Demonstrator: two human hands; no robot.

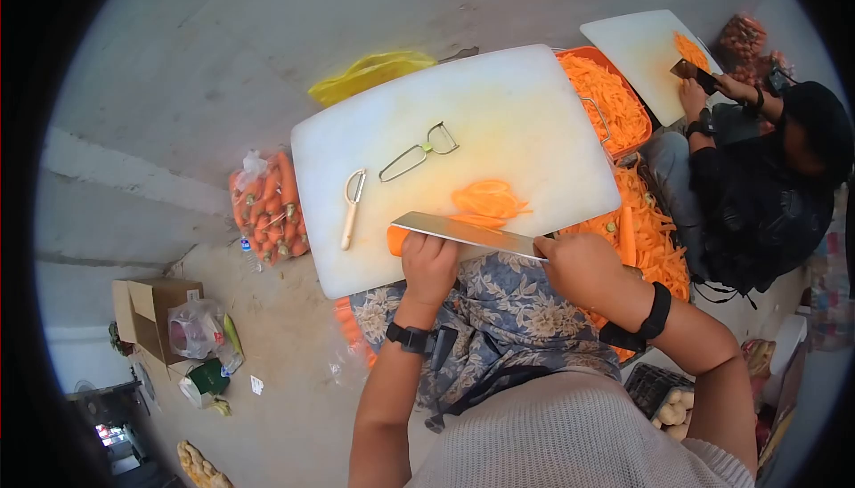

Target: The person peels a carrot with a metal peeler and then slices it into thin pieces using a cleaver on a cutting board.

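My right hand [583,270] is wrapped round the handle of a wide knife [472,232], whose blade points left over the near edge of the white cutting board [356,145]. Under the blade's left end, my left hand [429,265] holds a carrot [397,239] with bent fingers. Thin carrot slices [490,199] lie just beyond the blade. A peeler with a pale handle [350,212] rests on the board's left part, and a wire-handled peeler [419,154] lies near the middle.
An orange tray of carrot strips [610,101] and more carrot strips [655,243] are at the right. A co-worker [757,176] cuts at another board [637,52]. Bagged carrots [269,207] and a cardboard box [158,314] stand left. A yellow bag [370,76] lies behind the board.
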